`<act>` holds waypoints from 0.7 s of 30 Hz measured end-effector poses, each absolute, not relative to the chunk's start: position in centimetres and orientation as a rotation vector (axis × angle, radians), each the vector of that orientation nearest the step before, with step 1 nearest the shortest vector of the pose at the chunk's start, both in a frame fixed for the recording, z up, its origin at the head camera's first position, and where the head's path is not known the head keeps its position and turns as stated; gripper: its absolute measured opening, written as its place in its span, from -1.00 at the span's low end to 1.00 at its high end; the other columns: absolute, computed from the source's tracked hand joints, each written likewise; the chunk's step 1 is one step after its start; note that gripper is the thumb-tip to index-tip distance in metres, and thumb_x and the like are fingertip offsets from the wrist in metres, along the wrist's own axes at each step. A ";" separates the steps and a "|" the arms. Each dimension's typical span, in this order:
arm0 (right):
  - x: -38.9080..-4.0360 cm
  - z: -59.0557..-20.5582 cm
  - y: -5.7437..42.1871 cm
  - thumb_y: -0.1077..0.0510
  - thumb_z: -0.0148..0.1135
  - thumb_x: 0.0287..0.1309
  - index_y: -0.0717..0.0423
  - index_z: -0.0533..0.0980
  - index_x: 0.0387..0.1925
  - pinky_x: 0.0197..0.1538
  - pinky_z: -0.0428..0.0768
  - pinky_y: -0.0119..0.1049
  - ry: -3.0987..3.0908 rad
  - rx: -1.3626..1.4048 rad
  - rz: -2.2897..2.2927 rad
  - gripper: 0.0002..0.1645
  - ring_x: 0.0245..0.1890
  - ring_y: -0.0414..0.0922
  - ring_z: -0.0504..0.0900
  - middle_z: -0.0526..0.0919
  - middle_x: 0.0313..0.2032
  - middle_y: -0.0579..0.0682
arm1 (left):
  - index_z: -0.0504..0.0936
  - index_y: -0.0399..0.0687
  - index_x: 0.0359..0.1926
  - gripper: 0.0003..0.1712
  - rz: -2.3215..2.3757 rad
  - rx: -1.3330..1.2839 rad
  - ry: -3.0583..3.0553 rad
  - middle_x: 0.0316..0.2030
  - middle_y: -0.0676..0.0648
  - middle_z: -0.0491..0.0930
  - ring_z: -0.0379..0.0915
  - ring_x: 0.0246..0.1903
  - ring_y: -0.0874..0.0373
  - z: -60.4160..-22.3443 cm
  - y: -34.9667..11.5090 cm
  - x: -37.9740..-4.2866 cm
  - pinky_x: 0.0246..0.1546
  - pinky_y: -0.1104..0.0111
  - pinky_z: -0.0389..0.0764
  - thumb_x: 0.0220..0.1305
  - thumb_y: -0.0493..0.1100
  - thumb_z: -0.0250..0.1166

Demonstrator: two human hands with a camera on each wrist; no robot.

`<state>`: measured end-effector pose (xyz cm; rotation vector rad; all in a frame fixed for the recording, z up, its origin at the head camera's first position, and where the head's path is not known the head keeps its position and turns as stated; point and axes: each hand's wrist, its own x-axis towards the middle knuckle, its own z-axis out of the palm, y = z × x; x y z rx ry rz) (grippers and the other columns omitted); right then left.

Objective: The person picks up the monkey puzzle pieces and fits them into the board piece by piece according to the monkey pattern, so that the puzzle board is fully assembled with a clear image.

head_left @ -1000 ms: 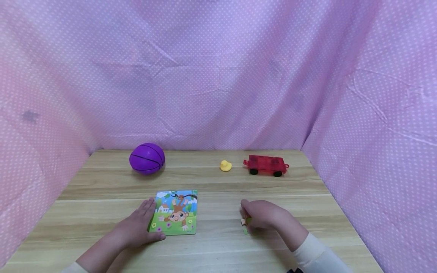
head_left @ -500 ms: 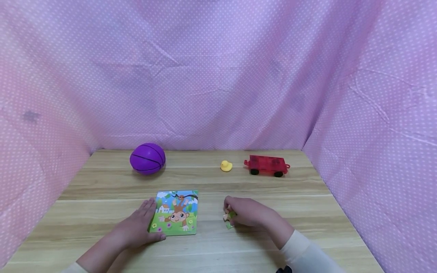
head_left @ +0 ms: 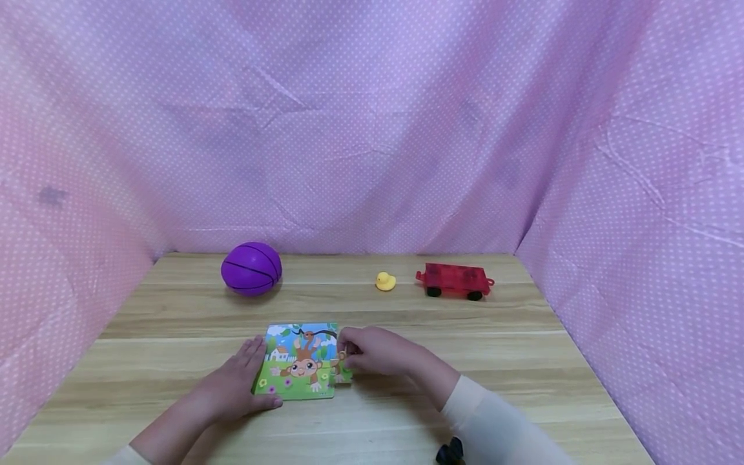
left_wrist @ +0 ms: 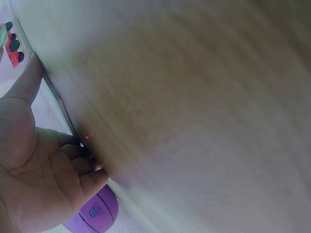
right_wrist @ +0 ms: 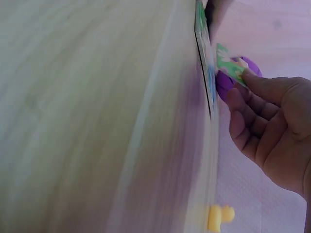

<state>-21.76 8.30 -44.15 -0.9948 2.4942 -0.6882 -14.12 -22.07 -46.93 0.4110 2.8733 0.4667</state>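
Note:
A square monkey picture puzzle (head_left: pixel 299 381) lies flat on the table, left of the middle. Along its left edge and bottom left corner rests my left hand (head_left: pixel 232 384), fingers fairly straight and thumb spread. My right hand (head_left: pixel 380 350) pinches a small green puzzle piece (head_left: pixel 345 374) between thumb and forefinger at the puzzle's right edge, where the piece overlaps the board in the head view. In the right wrist view the piece (right_wrist: pixel 228 63) is held tilted above the board's surface, its white and green print showing. Part of it is hidden behind the fingers.
Toward the back of the wooden table (head_left: pixel 325 278) stand a purple ball (head_left: pixel 251 269), a yellow toy duck (head_left: pixel 385 281) and a red wheeled toy car base (head_left: pixel 456 280). Pink dotted cloth (head_left: pixel 372 129) hangs behind and at both sides.
My right hand has moved left with the puzzle piece, from the bare table on the right to the puzzle's right edge. My left hand and the puzzle have stayed put.

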 end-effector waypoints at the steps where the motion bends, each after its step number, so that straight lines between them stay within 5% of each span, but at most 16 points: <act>1: -21.8 -44.3 7.8 0.01 0.24 0.32 -0.23 0.46 -0.16 -0.39 0.48 -0.46 2.492 -1.008 -0.690 -0.87 -0.45 -0.35 0.44 0.51 -0.45 -0.28 | 0.05 -0.43 0.46 0.38 0.464 0.413 2.876 0.49 -0.41 -0.05 -0.15 0.46 -0.38 -47.0 -22.1 -14.2 0.41 -0.20 0.09 -0.03 0.51 0.31; 13: -21.5 -45.6 3.2 -0.04 0.26 0.29 -0.13 0.53 -0.06 -0.39 0.43 -0.49 2.605 -1.120 -0.385 -0.77 -0.48 -0.33 0.41 0.48 -0.47 -0.28 | 0.07 -0.46 0.45 0.39 0.461 0.445 2.880 0.47 -0.44 -0.04 -0.13 0.45 -0.41 -47.0 -22.1 -14.2 0.39 -0.23 0.11 -0.03 0.53 0.29; 21: -20.7 -45.6 2.6 -0.15 0.32 0.21 -0.21 0.54 -0.03 -0.25 0.54 -0.43 2.653 -1.106 -0.175 -0.67 -0.36 -0.32 0.45 0.51 -0.15 -0.25 | 0.06 -0.45 0.45 0.37 0.460 0.435 2.884 0.48 -0.42 -0.04 -0.13 0.46 -0.39 -46.9 -22.2 -14.2 0.40 -0.20 0.10 -0.01 0.51 0.29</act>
